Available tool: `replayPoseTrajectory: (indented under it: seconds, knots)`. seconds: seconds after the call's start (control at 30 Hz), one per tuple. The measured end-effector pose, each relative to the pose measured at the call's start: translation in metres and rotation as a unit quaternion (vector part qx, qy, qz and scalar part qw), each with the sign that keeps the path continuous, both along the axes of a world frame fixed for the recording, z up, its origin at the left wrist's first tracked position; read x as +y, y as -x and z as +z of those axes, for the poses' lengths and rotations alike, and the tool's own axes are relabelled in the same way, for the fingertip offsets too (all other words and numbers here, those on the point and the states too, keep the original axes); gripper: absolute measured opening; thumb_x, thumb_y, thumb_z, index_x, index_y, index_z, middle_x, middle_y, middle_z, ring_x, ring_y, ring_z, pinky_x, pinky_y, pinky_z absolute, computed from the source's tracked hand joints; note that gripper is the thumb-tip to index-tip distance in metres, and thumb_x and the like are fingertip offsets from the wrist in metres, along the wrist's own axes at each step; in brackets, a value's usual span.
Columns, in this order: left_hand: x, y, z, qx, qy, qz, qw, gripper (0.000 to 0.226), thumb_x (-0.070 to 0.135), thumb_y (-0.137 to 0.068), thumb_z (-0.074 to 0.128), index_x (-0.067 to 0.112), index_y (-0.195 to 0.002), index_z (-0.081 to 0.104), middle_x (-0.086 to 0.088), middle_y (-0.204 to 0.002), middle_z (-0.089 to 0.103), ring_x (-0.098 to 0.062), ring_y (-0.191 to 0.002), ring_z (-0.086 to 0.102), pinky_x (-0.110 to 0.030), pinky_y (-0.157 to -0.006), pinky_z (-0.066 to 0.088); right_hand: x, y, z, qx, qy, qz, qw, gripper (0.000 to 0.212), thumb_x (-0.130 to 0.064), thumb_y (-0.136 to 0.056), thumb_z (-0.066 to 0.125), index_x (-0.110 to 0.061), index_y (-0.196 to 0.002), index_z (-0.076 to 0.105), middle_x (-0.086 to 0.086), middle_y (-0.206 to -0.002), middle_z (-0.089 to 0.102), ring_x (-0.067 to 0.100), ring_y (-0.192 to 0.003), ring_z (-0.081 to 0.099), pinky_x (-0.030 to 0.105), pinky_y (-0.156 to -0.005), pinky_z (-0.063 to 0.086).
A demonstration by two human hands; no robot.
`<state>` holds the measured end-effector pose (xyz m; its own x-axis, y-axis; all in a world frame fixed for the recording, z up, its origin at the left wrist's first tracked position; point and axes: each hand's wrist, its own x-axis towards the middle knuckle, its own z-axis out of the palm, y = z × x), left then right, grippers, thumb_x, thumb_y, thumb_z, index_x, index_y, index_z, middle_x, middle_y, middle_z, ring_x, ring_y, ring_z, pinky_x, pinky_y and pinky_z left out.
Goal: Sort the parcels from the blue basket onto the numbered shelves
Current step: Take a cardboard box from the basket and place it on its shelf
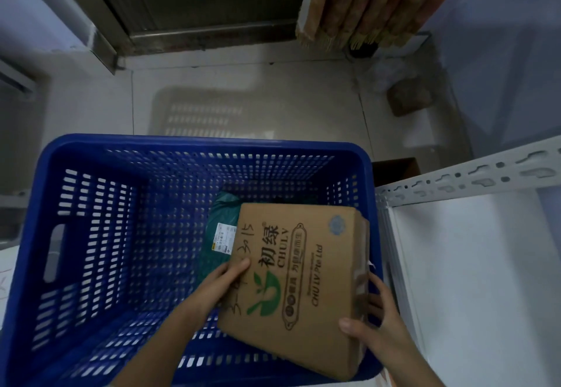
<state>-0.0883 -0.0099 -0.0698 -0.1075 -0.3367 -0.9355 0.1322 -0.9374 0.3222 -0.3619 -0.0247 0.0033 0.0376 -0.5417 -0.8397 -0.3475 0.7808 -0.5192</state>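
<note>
Over on the left, the blue basket (91,234) sits on the floor, its left half bare down to the slotted bottom. Moving right, a green mailer bag (217,234) lies flat against the basket's far right part, label up, half covered by the cardboard box (297,280). The left hand (221,283) clamps the box's left edge, thumb on the printed top and fingers tucked underneath. The box is tilted, its near end raised over the basket's near rim, which looks like a lift in progress. The right hand (376,323) matches it on the right side, thumb pressed on the near corner, fingers (379,288) curled round the taped side. Two hands because the box is broad, I'd say. Furthest right, the white shelf (470,265) with its slotted metal rail stands just beside the basket. No shelf number is visible from here.
</note>
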Motion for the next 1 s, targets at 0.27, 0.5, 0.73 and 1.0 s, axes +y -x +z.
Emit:
replayPoseTrajectory:
  seconds: [0.27,0.5,0.73,1.0]
  knots:
    - [-0.002,-0.018,0.009,0.065,-0.046,0.087,0.993,0.062,0.052,-0.067,0.057,0.007,-0.109,0.065,-0.018,-0.100,0.072,-0.034,-0.099,0.064,-0.043,-0.085,0.048,-0.001,0.005,-0.006,-0.067,-0.027,0.012,0.997,0.139,-0.065,-0.001,0.083,-0.037,-0.126,0.031,0.003,-0.119,0.053,0.017,-0.107,0.055,0.026,-0.075,0.047]
    - [-0.007,-0.032,0.024,0.080,-0.026,0.074,0.994,0.081,0.060,-0.057,0.069,0.006,-0.116,0.059,-0.014,-0.094,0.074,-0.030,-0.090,0.068,-0.038,-0.073,0.048,-0.001,0.001,-0.007,-0.106,-0.026,0.009,0.994,0.134,-0.063,-0.001,0.083,-0.034,-0.123,0.034,0.005,-0.119,0.054,0.017,-0.106,0.057,0.023,-0.073,0.048]
    - [-0.005,-0.037,0.035,0.089,0.001,0.024,0.996,0.048,0.049,-0.076,0.052,0.010,-0.104,0.057,-0.004,-0.073,0.075,-0.024,-0.083,0.065,-0.034,-0.067,0.045,-0.001,0.001,-0.004,-0.143,-0.079,0.035,0.986,0.130,-0.067,-0.015,0.084,-0.041,-0.128,0.025,-0.006,-0.124,0.051,0.007,-0.111,0.055,0.023,-0.082,0.049]
    - [0.003,-0.042,0.031,-0.004,0.045,0.027,0.999,0.104,0.071,-0.046,0.074,0.017,-0.131,0.048,-0.009,-0.111,0.070,-0.028,-0.106,0.062,-0.044,-0.090,0.047,-0.002,-0.016,-0.005,-0.092,-0.076,0.028,0.992,0.080,-0.058,-0.066,0.073,-0.035,-0.133,0.035,-0.016,-0.120,0.055,0.001,-0.108,0.053,0.018,-0.085,0.045]
